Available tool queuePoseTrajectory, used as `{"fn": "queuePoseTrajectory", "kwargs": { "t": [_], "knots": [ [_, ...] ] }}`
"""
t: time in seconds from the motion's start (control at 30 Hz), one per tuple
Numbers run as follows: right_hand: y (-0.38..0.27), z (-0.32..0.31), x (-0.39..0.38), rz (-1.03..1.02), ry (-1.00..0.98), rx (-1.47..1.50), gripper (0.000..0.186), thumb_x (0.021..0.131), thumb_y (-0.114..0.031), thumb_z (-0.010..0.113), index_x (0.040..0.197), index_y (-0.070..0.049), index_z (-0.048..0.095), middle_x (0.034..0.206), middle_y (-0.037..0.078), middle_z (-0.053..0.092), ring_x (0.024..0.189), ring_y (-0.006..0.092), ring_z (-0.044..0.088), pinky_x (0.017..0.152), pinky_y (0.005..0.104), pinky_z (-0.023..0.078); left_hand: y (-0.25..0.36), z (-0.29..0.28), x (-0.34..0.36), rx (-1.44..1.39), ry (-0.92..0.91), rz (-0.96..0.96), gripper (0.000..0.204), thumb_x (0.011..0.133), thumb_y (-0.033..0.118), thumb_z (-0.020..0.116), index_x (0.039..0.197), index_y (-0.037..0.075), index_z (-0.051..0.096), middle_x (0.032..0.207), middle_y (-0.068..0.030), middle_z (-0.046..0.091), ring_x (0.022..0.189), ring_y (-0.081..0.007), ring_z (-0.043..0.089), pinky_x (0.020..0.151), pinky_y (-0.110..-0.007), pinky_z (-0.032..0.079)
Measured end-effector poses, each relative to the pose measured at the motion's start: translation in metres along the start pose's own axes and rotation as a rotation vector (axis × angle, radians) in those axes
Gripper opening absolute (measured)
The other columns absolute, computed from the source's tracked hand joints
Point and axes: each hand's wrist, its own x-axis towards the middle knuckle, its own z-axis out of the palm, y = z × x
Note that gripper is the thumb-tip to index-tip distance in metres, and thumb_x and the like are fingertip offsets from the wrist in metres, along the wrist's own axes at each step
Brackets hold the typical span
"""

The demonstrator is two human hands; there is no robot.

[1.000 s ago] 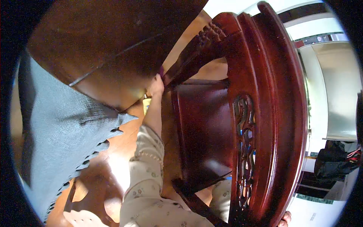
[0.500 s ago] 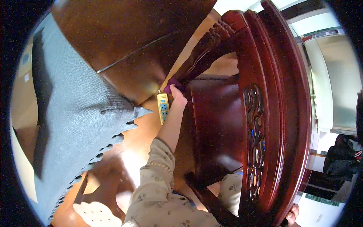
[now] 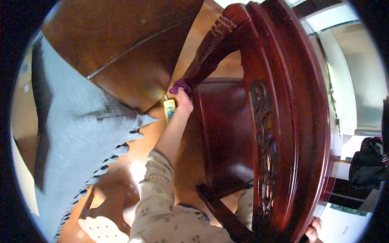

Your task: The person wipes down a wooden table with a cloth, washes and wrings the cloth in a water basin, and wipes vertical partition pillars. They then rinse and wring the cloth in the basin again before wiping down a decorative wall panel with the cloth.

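Note:
My left arm reaches down past a dark red carved wooden table with a glossy finish. At the lower end of its curved leg, my left hand is closed on a purple cloth and presses it against the wood. The hand hides part of the cloth, and its fingers are partly out of sight. My right hand grips the edge of the tabletop at the bottom right, fingers curled over the rim.
Beside my left forearm a yellow power strip with blue sockets lies on the wooden floor. A brown panel rises at the upper left. Blue-grey fringed fabric hangs on the left. A dark bag stands far right.
The view has shifted slightly, so table, leg and cloth sit further left. My left forearm covers more of the power strip. Both hands keep their holds.

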Motion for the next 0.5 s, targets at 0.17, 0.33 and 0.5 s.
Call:
{"fn": "queuePoseTrajectory", "kwargs": {
  "t": [0.17, 0.33, 0.5],
  "knots": [
    [-0.006, -0.011, -0.001, 0.089, -0.124, 0.053, 0.041, 0.087, -0.030, 0.051, 0.126, -0.018, 0.049, 0.137, 0.022, 0.036, 0.125, 0.0450, 0.034, 0.099, 0.0536, 0.033, 0.003, 0.004, -0.067, 0.601, 0.045, 0.532, 0.057, 0.088, 0.022, 0.046, 0.133, -0.005, 0.023, 0.129, -0.0172, 0.042, 0.118, -0.0270, 0.042, 0.102, -0.031, 0.028],
    [-0.008, -0.017, -0.002, 0.102, -0.154, 0.024, 0.043, 0.086, -0.038, 0.051, 0.126, -0.020, 0.050, 0.137, 0.021, 0.036, 0.124, 0.0441, 0.034, 0.099, 0.0543, 0.032, 0.006, 0.053, -0.093, -0.034, -0.068, 0.132, 0.028, 0.084, 0.011, 0.051, 0.111, 0.014, 0.047, 0.109, -0.0007, 0.051, 0.098, -0.0163, 0.048, 0.082, -0.035, 0.044],
    [-0.009, -0.018, -0.003, 0.129, -0.183, 0.042, 0.045, 0.085, -0.042, 0.051, 0.125, -0.020, 0.051, 0.137, 0.021, 0.036, 0.123, 0.0443, 0.035, 0.098, 0.0548, 0.032, 0.021, 0.108, -0.176, 0.091, -0.281, 0.274, 0.024, 0.083, 0.021, 0.053, 0.105, 0.011, 0.053, 0.101, -0.0007, 0.057, 0.091, -0.0154, 0.053, 0.076, -0.031, 0.043]
  ]
}}
